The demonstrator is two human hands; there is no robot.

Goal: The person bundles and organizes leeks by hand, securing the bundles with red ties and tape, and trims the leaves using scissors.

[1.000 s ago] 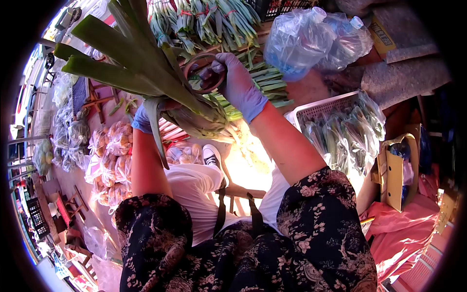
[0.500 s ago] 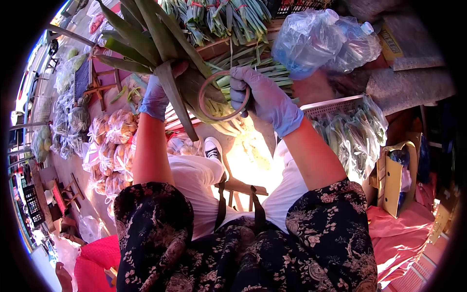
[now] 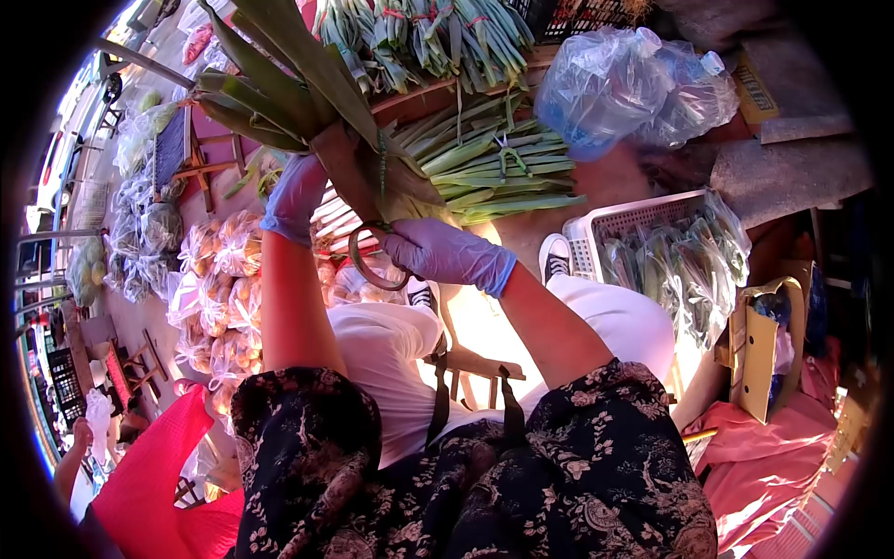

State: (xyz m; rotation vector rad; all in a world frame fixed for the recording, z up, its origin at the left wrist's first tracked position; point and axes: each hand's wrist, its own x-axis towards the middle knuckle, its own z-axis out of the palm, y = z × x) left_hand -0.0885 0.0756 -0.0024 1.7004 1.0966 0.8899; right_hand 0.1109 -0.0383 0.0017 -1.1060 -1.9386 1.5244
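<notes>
My left hand, in a thin bluish glove, is closed round a bundle of leeks with broad green leaves pointing up and away. A narrow green strip of tape lies along the bundle's right side. My right hand, gloved too, grips a nearly used-up tape roll by its upper edge, just below the bundle. Some of the leeks' lower part is hidden behind the right hand. Beyond it, loose leeks lie on the ground with small green-handled snips on top.
Tied leek bundles lie at the back. Bagged plastic bottles and a white crate of bagged greens stand right, near a cardboard box. Bags of round produce sit left. Another person's red clothing shows lower left.
My right hand has moved left and down with the tape roll, close against the bundle. A green tape strip now shows on the leeks. Red clothing has come further into view at lower left.
</notes>
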